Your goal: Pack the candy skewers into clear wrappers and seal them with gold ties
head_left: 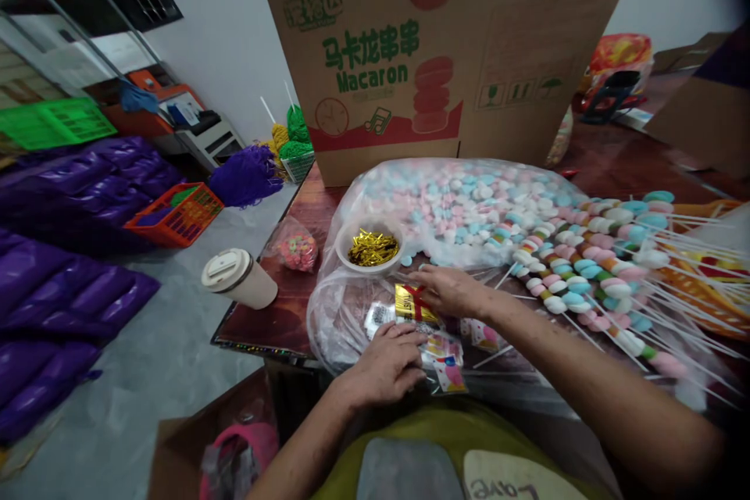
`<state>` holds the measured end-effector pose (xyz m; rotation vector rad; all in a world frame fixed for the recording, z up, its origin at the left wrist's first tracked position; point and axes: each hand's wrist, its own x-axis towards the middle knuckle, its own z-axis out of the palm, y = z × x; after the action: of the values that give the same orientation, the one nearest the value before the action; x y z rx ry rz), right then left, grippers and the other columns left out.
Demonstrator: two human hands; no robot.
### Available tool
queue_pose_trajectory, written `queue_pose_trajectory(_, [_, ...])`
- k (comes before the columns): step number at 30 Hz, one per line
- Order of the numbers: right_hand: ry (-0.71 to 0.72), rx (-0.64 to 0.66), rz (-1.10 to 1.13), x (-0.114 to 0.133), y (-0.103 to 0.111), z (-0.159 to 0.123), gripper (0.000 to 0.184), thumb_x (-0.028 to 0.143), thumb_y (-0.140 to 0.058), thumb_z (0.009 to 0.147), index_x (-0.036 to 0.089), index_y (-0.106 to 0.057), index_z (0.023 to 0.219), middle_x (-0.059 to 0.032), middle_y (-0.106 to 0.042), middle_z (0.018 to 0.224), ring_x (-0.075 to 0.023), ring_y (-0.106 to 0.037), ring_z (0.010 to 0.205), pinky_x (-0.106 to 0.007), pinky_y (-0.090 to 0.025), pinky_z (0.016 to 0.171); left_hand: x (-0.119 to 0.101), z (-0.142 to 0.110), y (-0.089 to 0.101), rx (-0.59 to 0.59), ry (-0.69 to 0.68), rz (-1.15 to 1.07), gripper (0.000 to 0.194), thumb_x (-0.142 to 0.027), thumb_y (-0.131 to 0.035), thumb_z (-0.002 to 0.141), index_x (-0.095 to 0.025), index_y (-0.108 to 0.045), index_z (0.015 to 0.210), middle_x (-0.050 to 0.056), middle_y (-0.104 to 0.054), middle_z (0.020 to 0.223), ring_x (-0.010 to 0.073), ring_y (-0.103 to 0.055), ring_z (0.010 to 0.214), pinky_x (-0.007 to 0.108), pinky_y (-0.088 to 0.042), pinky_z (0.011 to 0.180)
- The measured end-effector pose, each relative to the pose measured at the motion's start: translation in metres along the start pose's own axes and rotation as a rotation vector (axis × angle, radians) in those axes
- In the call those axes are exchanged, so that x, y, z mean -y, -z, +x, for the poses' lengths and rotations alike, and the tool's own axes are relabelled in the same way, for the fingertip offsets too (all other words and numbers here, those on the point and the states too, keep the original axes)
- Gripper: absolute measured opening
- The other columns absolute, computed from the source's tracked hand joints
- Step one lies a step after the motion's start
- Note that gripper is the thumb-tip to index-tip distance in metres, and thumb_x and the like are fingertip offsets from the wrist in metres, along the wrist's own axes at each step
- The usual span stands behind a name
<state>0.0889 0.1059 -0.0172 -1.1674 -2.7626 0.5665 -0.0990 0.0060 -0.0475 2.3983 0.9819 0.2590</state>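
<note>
My left hand (395,359) lies with its fingers stretched out over clear printed plastic bags (442,351) at the table's front edge. My right hand (448,289) reaches across from the right, its fingers extended over the right side of a gold packet (407,303) with red marks; no firm grip shows. Just beyond, a white bowl (344,250) holds gold twist ties (373,248). Behind it, a big clear bag (375,180) contains pink, white and blue marshmallows (469,203). Marshmallow skewers (586,266) on white sticks are piled to the right.
A tall cardboard box (363,125) stands at the table's back. On the left edge are a lidded cup (255,285) and a small bag of colourful pieces (298,248). An orange basket (697,305) sits right. Purple bags (52,328) and an orange crate (181,219) lie on the floor.
</note>
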Motion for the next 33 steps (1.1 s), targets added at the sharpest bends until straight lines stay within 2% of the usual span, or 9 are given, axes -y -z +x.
queue_pose_trajectory(4, [0.033, 0.051, 0.004, 0.016, -0.016, 0.000, 0.030, 0.028, -0.053, 0.077, 0.020, -0.060, 0.106, -0.0071, -0.058, 0.106, -0.0176, -0.056, 0.084, -0.024, -0.041, 0.069, 0.000, 0.002, -0.001, -0.004, -0.010, 0.000, 0.006, -0.024, -0.058, 0.078, -0.020, -0.060, 0.081, 0.001, -0.059, 0.114, 0.0196, -0.042, 0.117, 0.037, -0.025, 0.101])
queue_pose_trajectory(8, [0.030, 0.115, 0.012, 0.018, -0.022, 0.005, 0.012, 0.023, -0.054, 0.076, 0.019, -0.065, 0.077, -0.0035, -0.062, 0.081, -0.0141, -0.056, 0.069, -0.021, -0.039, 0.062, 0.001, 0.002, -0.002, -0.004, -0.002, -0.025, 0.006, -0.023, -0.057, 0.077, -0.021, -0.060, 0.082, 0.000, -0.059, 0.115, 0.0186, -0.043, 0.116, 0.037, -0.025, 0.101])
queue_pose_trajectory(13, [-0.109, -0.024, 0.029, 0.003, -0.016, 0.012, 0.029, 0.025, -0.040, 0.087, 0.016, -0.058, 0.108, -0.0102, -0.057, 0.100, -0.0183, -0.054, 0.086, -0.026, -0.039, 0.073, 0.003, 0.000, -0.005, 0.023, 0.033, -0.027, 0.008, -0.023, -0.058, 0.077, -0.022, -0.062, 0.084, 0.001, -0.052, 0.128, 0.0229, -0.036, 0.124, 0.042, -0.023, 0.102])
queue_pose_trajectory(17, [-0.098, -0.010, 0.076, 0.002, -0.028, 0.012, 0.024, 0.027, -0.050, 0.081, 0.017, -0.063, 0.098, -0.0093, -0.056, 0.096, -0.0177, -0.054, 0.077, -0.027, -0.041, 0.069, 0.005, 0.000, -0.011, -0.020, 0.026, -0.036, 0.007, -0.023, -0.059, 0.076, -0.022, -0.062, 0.082, -0.001, -0.055, 0.125, 0.0229, -0.039, 0.121, 0.042, -0.024, 0.101])
queue_pose_trajectory(21, [-0.028, -0.015, 0.171, 0.004, -0.044, -0.001, 0.027, 0.027, -0.052, 0.080, 0.019, -0.062, 0.104, -0.0074, -0.054, 0.095, -0.0162, -0.054, 0.077, -0.028, -0.042, 0.073, -0.002, -0.004, -0.009, -0.157, -0.029, -0.101, 0.004, -0.020, -0.058, 0.076, -0.020, -0.061, 0.078, 0.003, -0.061, 0.114, 0.0224, -0.048, 0.110, 0.040, -0.030, 0.096])
queue_pose_trajectory(23, [-0.011, -0.038, 0.225, 0.004, -0.047, -0.009, 0.032, 0.028, -0.053, 0.081, 0.020, -0.060, 0.111, -0.0081, -0.054, 0.099, -0.0169, -0.054, 0.079, -0.030, -0.043, 0.075, -0.007, -0.008, -0.001, -0.321, -0.003, -0.207, 0.007, -0.019, -0.054, 0.078, -0.018, -0.060, 0.078, 0.006, -0.065, 0.104, 0.0201, -0.054, 0.100, 0.037, -0.036, 0.090])
queue_pose_trajectory(27, [0.028, -0.132, 0.348, 0.000, -0.036, -0.028, 0.030, 0.033, -0.051, 0.081, 0.020, -0.062, 0.106, -0.0084, -0.055, 0.107, -0.0189, -0.054, 0.091, -0.031, -0.044, 0.081, -0.015, -0.010, 0.020, -0.582, 0.311, -0.536, 0.010, -0.024, -0.053, 0.078, -0.015, -0.056, 0.074, 0.001, -0.059, 0.069, 0.0117, -0.053, 0.065, 0.023, -0.042, 0.062])
queue_pose_trajectory(31, [-0.066, -0.350, 0.546, 0.000, -0.005, -0.057, 0.046, 0.034, -0.020, 0.094, 0.015, -0.042, 0.129, -0.0126, -0.049, 0.121, -0.0184, -0.053, 0.097, -0.032, -0.046, 0.078, -0.025, 0.007, 0.031, -0.476, 0.395, -0.676, 0.014, -0.027, -0.054, 0.077, -0.014, -0.053, 0.070, -0.003, -0.051, 0.060, 0.0082, -0.045, 0.055, 0.019, -0.036, 0.053])
queue_pose_trajectory(33, [-0.093, -0.400, 0.707, 0.007, 0.005, -0.071, 0.045, 0.039, -0.036, 0.090, 0.016, -0.042, 0.128, -0.0102, -0.056, 0.112, -0.0176, -0.055, 0.091, -0.029, -0.047, 0.072, -0.032, 0.018, 0.036, -0.395, 0.345, -0.595, 0.014, -0.027, -0.052, 0.079, -0.014, -0.055, 0.073, -0.001, -0.055, 0.064, 0.0098, -0.048, 0.060, 0.020, -0.038, 0.057])
